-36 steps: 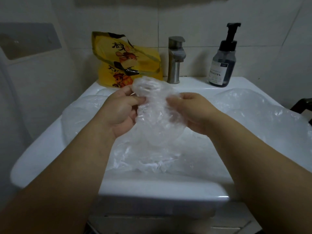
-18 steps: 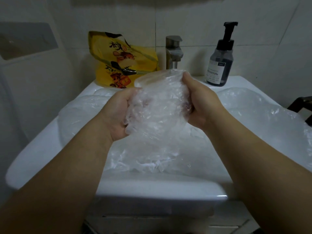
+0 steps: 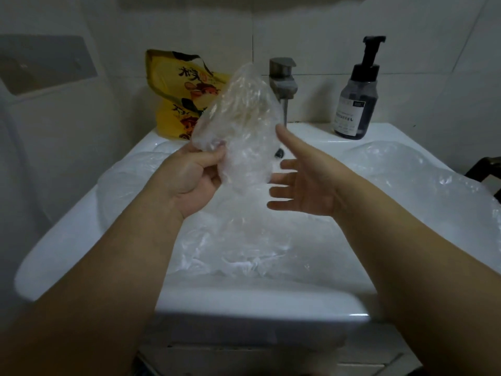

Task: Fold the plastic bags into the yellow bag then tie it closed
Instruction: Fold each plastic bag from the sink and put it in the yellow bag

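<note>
A crumpled clear plastic bag [image 3: 241, 126] is held up over the sink, folded into a rough oval wad. My left hand [image 3: 189, 177] grips its lower left edge between thumb and fingers. My right hand [image 3: 301, 180] is just right of the wad with fingers spread and straight, holding nothing. The yellow bag [image 3: 176, 104] with printed pictures stands at the back left of the sink ledge, partly hidden behind the wad. More clear plastic bags [image 3: 244, 253] lie loose in the basin, and another clear bag [image 3: 406, 180] lies on the right.
The white sink [image 3: 244, 302] has a metal faucet [image 3: 282, 85] at the back centre. A dark pump bottle [image 3: 355, 104] stands at the back right. Tiled walls close in behind and on the left. A dark object [image 3: 485, 169] shows at the right edge.
My right hand has let go of the wad and opened. My left hand has lifted the wad higher and tilted it toward the yellow bag.
</note>
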A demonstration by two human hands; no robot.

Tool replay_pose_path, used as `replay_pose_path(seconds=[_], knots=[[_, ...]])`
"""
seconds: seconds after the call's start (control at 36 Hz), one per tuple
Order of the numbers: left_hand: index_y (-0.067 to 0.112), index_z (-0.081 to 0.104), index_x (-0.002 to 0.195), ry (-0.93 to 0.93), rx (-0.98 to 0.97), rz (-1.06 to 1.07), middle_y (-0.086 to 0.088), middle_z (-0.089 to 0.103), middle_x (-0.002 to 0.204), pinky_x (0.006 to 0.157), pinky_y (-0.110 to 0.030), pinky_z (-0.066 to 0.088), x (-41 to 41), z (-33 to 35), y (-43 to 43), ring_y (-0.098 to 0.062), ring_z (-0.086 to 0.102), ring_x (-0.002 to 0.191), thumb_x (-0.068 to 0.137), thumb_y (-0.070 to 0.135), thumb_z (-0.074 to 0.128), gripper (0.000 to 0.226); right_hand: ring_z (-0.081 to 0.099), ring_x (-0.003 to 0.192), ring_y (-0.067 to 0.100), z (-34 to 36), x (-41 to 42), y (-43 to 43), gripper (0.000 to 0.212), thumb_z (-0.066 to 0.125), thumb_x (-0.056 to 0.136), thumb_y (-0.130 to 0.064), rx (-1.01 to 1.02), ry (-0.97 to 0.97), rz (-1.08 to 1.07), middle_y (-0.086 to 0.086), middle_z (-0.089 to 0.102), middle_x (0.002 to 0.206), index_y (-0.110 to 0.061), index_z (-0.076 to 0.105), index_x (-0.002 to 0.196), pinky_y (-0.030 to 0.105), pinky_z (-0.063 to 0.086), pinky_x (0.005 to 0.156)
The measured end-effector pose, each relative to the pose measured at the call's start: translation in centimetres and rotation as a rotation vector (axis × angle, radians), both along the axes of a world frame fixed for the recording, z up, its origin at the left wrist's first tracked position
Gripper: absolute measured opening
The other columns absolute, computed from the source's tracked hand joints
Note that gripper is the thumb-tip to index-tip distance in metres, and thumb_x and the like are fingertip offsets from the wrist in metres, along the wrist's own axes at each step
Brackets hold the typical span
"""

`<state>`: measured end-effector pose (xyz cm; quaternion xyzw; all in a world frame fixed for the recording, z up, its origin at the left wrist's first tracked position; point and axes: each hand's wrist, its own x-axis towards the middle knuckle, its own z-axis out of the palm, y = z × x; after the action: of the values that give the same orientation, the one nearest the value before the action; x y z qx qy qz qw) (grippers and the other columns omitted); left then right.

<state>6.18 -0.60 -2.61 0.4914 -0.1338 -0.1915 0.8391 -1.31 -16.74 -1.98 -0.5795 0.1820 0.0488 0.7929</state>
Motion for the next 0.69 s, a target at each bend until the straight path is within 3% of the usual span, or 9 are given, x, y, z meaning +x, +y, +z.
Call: replay_pose_path(seconds=[0.08, 0.19, 0.31, 0.42, 0.47, 0.56, 0.64, 0.69], knots=[[0.009, 0.06, 0.115, -0.024, -0.023, -0.052, -0.011, 0.068, 0.115, 0.082, -0.028, 0.058, -0.5, 0.0, -0.2, -0.02, 0.068, 0.101, 0.091, -0.011, 0.045, 0.035, 0.062, 0.101, 0.03, 0.0, 0.1, 0.7, 0.055, 0.066, 0.085, -0.039, -0.024, -0.056, -0.022, 0.013, 0.065, 0.113, -0.005, 0.052, 0.127, 0.041, 0.057, 0.083], [0.009, 0.062, 0.111, -0.004, -0.048, -0.105, -0.01, 0.07, 0.111, 0.083, -0.03, 0.058, -0.8, 0.1, -0.2, -0.021, 0.069, 0.102, 0.075, -0.008, 0.055, 0.041, 0.066, 0.1, 0.028, 0.1, 0.2, 0.8, 0.024, 0.061, 0.091, -0.016, 0.012, -0.168, -0.082, 0.017, 0.067, 0.113, -0.003, 0.06, 0.112, 0.032, 0.06, 0.072], [0.008, 0.064, 0.107, 0.051, -0.028, -0.111, -0.014, 0.068, 0.116, 0.097, -0.04, 0.051, -1.1, 0.5, -0.3, -0.029, 0.06, 0.118, 0.071, 0.014, 0.063, 0.036, 0.068, 0.094, 0.027, 0.3, 0.2, 1.1, 0.02, 0.052, 0.094, -0.003, 0.086, -0.254, -0.108, 0.019, 0.067, 0.112, 0.003, 0.06, 0.112, 0.032, 0.059, 0.076], [0.016, 0.059, 0.126, 0.16, -0.073, -0.027, -0.009, 0.071, 0.113, 0.084, -0.038, 0.058, -0.8, 0.7, -0.1, -0.025, 0.068, 0.104, 0.093, 0.028, 0.057, 0.036, 0.068, 0.082, 0.021, 0.5, 0.0, 1.1, 0.018, 0.046, 0.095, 0.004, 0.149, -0.313, -0.122, 0.015, 0.067, 0.099, 0.001, 0.058, 0.107, 0.034, 0.058, 0.082], [0.015, 0.058, 0.13, 0.202, -0.108, 0.0, -0.009, 0.072, 0.11, 0.083, -0.037, 0.058, -0.3, 0.7, 0.2, -0.023, 0.07, 0.1, 0.097, 0.025, 0.054, 0.035, 0.068, 0.069, 0.016, 0.6, -0.1, 1.1, 0.021, 0.043, 0.097, 0.001, 0.22, -0.321, -0.124, 0.01, 0.067, 0.083, 0.0, 0.055, 0.114, 0.036, 0.055, 0.088], [0.011, 0.059, 0.129, 0.231, -0.192, -0.002, -0.011, 0.072, 0.11, 0.083, -0.04, 0.059, 0.1, 0.7, 0.7, -0.023, 0.071, 0.097, 0.095, 0.016, 0.055, 0.035, 0.068, 0.065, 0.022, 0.7, -0.1, 0.7, 0.024, 0.039, 0.1, -0.005, 0.447, -0.304, -0.167, 0.013, 0.066, 0.079, 0.0, 0.052, 0.12, 0.041, 0.056, 0.084], [0.009, 0.061, 0.125, 0.206, -0.221, -0.021, -0.009, 0.072, 0.11, 0.091, -0.039, 0.055, -0.1, 0.7, 0.7, -0.022, 0.07, 0.1, 0.093, 0.009, 0.054, 0.032, 0.059, 0.045, 0.018, 1.1, -0.1, 0.5, 0.021, 0.033, 0.101, -0.004, 0.652, -0.333, -0.218, 0.011, 0.059, 0.055, 0.004, 0.053, 0.104, 0.044, 0.05, 0.09], [0.009, 0.065, 0.113, 0.207, -0.221, -0.016, -0.007, 0.074, 0.103, 0.097, -0.038, 0.051, -0.1, 0.6, 0.5, -0.019, 0.07, 0.099, 0.093, 0.006, 0.052, 0.024, 0.061, 0.048, 0.019, 1.3, 0.0, 0.2, 0.022, 0.033, 0.101, -0.001, 0.735, -0.347, -0.274, 0.015, 0.063, 0.064, 0.003, 0.054, 0.094, 0.039, 0.053, 0.074]])
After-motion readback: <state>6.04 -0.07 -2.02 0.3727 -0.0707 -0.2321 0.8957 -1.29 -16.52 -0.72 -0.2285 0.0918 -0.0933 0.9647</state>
